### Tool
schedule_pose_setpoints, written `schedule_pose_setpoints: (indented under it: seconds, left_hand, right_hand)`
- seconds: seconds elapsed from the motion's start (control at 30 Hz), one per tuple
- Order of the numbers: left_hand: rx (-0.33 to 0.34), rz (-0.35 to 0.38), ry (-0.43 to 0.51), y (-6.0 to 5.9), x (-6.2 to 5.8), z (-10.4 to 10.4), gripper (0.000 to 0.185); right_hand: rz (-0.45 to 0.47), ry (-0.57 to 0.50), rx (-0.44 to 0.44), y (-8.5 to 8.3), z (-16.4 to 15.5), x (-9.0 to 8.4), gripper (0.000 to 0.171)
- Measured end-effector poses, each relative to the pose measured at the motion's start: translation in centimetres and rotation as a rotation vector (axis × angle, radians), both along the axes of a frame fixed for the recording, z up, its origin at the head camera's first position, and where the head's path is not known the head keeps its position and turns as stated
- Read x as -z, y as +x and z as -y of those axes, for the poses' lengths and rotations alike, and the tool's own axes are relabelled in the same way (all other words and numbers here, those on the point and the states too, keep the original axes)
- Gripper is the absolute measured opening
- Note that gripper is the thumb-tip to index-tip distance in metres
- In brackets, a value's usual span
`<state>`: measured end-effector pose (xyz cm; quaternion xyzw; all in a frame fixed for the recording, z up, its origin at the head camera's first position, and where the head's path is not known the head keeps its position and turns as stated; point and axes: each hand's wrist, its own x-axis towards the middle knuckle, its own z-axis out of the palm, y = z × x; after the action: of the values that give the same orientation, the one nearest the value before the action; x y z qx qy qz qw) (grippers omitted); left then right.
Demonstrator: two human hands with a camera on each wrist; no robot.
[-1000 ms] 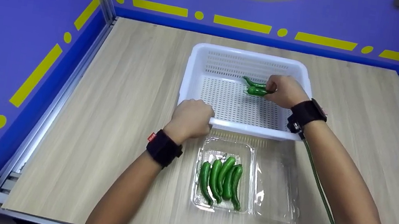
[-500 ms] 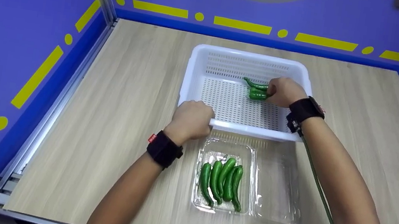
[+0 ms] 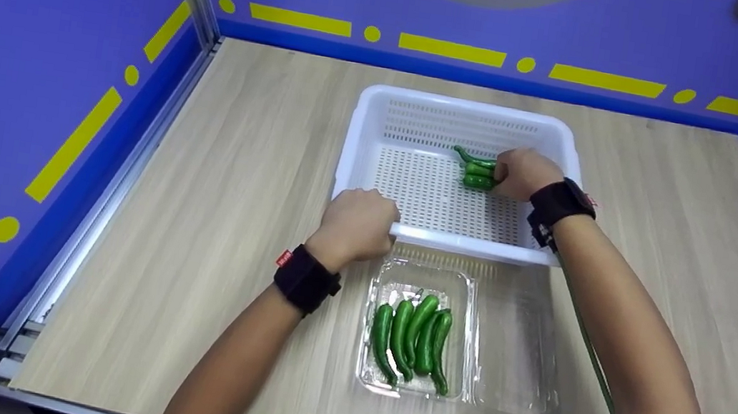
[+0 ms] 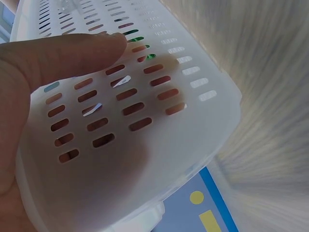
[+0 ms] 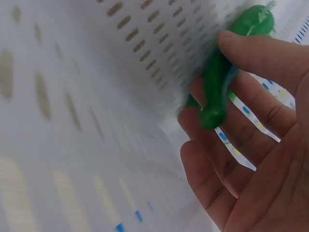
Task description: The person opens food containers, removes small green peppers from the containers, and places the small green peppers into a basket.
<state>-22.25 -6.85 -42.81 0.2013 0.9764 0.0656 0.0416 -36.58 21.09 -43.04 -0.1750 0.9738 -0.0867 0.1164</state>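
Note:
A white perforated plastic basket [image 3: 451,239] stands on the table. My left hand [image 3: 358,223] grips its near rim at the left corner; in the left wrist view the thumb [image 4: 87,53] lies along the basket wall. Inside, at the right, my right hand [image 3: 526,175] pinches a green chili pepper [image 5: 217,82] between thumb and fingers. Beside it on the basket floor lie a curved green pepper [image 3: 470,157] and another green pepper [image 3: 480,170], both partly hidden by the hand.
In front of the basket lies a clear plastic clamshell box [image 3: 364,351] holding several green peppers [image 3: 420,330]. Its clear lid [image 3: 513,364] is folded out to the right. Blue panels [image 3: 455,2] bound the table at the back and sides.
My right hand has moved slightly toward the basket's near side with the pepper, so another pepper shows between it and the curved one. The left hand keeps its grip on the rim.

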Motion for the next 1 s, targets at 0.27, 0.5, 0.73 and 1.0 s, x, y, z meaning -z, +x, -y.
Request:
schedule_pose_setpoints:
  seconds: [0.27,0.5,0.73,1.0]
  left_hand:
    - [-0.005,-0.031,-0.022,0.11,-0.24,-0.04,0.027]
    - [-0.002,-0.042,-0.025,0.13,-0.17,-0.08,0.024]
    - [0.003,-0.036,-0.028,0.07,-0.04,-0.13,0.03]
    - [0.004,-0.033,-0.024,0.06,0.05,-0.12,0.032]
  right_hand:
    - [-0.003,0.04,-0.02,-0.32,0.11,0.1,0.019]
    - [0.009,0.041,-0.025,-0.11,0.23,0.02,0.016]
    - [0.005,0.035,-0.013,-0.14,0.19,0.23,0.018]
    - [0.019,0.035,-0.002,-0.38,0.07,0.44,0.016]
